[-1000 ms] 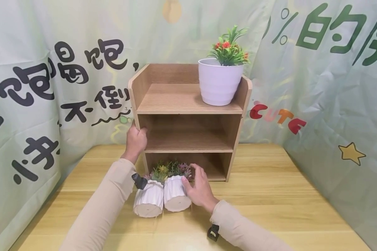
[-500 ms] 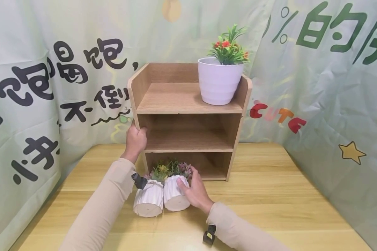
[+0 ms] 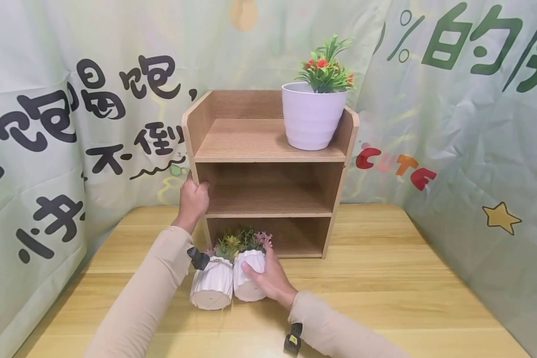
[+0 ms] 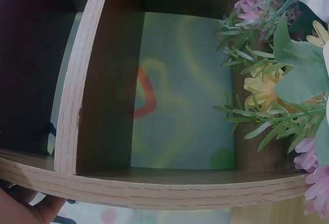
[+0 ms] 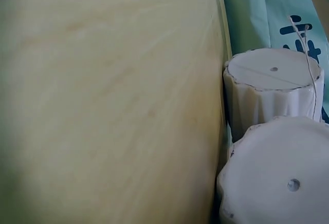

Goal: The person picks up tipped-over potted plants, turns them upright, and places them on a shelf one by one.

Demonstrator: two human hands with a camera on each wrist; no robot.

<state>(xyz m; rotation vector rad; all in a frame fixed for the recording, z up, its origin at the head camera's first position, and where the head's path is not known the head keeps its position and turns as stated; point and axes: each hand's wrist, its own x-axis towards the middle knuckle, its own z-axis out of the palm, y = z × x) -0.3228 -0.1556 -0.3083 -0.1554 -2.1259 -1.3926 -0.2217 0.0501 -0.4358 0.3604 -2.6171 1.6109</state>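
Note:
A small wooden shelf unit (image 3: 246, 144) stands on the table. My left hand (image 3: 193, 201) grips its left side panel, thumb at the front edge; in the left wrist view, a bit of that hand (image 4: 23, 208) shows at the panel. Two white ribbed flower pots lie on their sides before the lowest compartment, bases toward me and flowers (image 4: 262, 88) toward the shelf. My right hand (image 3: 275, 278) holds the right-hand pot (image 3: 245, 289), thumb over its upper side. The left-hand pot (image 3: 212, 278) lies beside it. In the right wrist view both bases show, the nearer pot (image 5: 277, 162) low.
A larger white planter (image 3: 314, 119) with green leaves and red flowers stands at the right of the shelf's top. The wooden table (image 3: 385, 278) reaches out around the unit. A printed curtain (image 3: 465, 149) hangs behind and on both sides.
My right hand has moved left onto the right-hand pot, its thumb sliding further across the pot's side. My left hand, the shelf and the left-hand pot have stayed put.

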